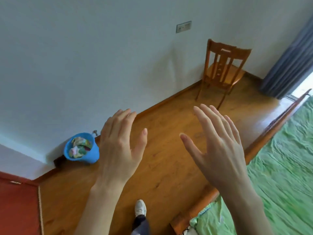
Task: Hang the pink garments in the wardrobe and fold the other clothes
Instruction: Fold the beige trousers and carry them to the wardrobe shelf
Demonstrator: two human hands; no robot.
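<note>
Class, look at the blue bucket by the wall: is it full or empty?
Full: the blue bucket holds crumpled clothes in mixed colours, heaped near its rim.

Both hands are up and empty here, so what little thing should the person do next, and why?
Probably step toward the round blue plastic tub by the white wall and reach the left hand down into it. The crumpled colourful clothes sit there, while both that hand and the right hand are spread open holding nothing, and the green bed sheet shows no garments to fold.
</note>
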